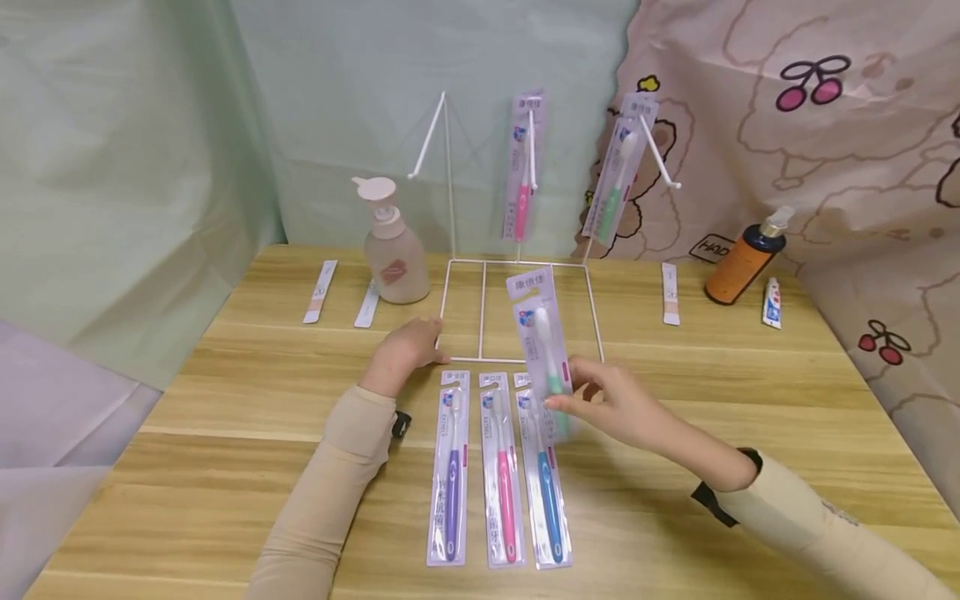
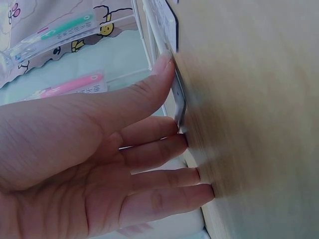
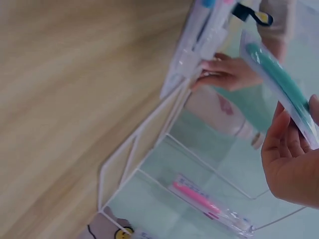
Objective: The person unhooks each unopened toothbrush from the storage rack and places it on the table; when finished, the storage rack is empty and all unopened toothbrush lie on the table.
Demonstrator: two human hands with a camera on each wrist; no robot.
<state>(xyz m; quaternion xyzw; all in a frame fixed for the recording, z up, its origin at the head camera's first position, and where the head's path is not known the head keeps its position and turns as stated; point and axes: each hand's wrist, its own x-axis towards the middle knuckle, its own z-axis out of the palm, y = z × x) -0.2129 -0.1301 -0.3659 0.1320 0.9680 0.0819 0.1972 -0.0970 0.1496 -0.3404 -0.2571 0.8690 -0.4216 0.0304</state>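
My right hand (image 1: pixel 618 404) pinches a packaged green-and-white toothbrush (image 1: pixel 551 346) by its lower part, raised over the front of a white wire display rack (image 1: pixel 482 312). In the right wrist view the green handle (image 3: pixel 279 74) shows between thumb and fingers. At the rack's front left corner, my left hand (image 1: pixel 405 354) rests with fingers extended. The left wrist view shows its fingertips (image 2: pixel 207 191) against the tabletop and its thumb at the wire. Packaged toothbrushes in purple (image 1: pixel 452 483), pink (image 1: pixel 504 483) and blue (image 1: pixel 550 500) lie side by side before the rack.
Packaged pink (image 1: pixel 521 200) and green (image 1: pixel 611 200) toothbrushes hang on the rack's middle and right hooks; the left hook (image 1: pixel 427 137) is bare. A pump bottle (image 1: pixel 397 258) stands left, an orange spray bottle (image 1: pixel 742 267) right, near a small tube (image 1: pixel 772 304). Several card strips (image 1: pixel 321 292) lie about.
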